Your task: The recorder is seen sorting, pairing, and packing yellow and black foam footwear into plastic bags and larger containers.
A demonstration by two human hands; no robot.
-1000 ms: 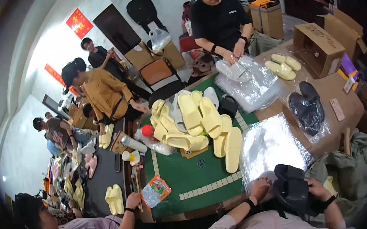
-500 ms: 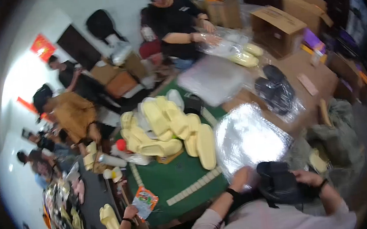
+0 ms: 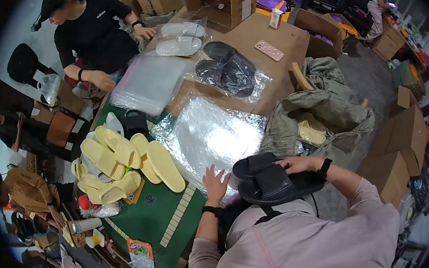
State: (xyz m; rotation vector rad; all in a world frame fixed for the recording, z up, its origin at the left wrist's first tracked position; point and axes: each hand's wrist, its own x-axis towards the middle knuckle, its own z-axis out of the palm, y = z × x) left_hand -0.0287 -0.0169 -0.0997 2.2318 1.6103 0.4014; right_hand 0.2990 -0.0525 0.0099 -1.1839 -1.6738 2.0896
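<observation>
My right hand (image 3: 301, 164) grips a pair of black slippers (image 3: 267, 183) from their right side, close in front of my body. The slippers lie one against the other, with ribbed straps showing. My left hand (image 3: 216, 184) is spread open at the near edge of a stack of shiny clear plastic bags (image 3: 214, 134), left of the slippers and apart from them. Beyond the stack, another black pair lies in a clear bag (image 3: 229, 70). A heap of pale yellow slippers (image 3: 116, 156) rests on the green mat to the left.
Across the table, a person (image 3: 94, 37) reaches near bagged white slippers (image 3: 180, 45) and more flat bags (image 3: 147, 83). A grey-green sack (image 3: 319, 98) with a yellow slipper inside stands at right. A phone (image 3: 268, 50) and an open carton (image 3: 220, 1) lie further back.
The view has swung right, so the table appears further left. My left hand has spread its fingers by the bag stack, while my right hand keeps hold of the black slippers.
</observation>
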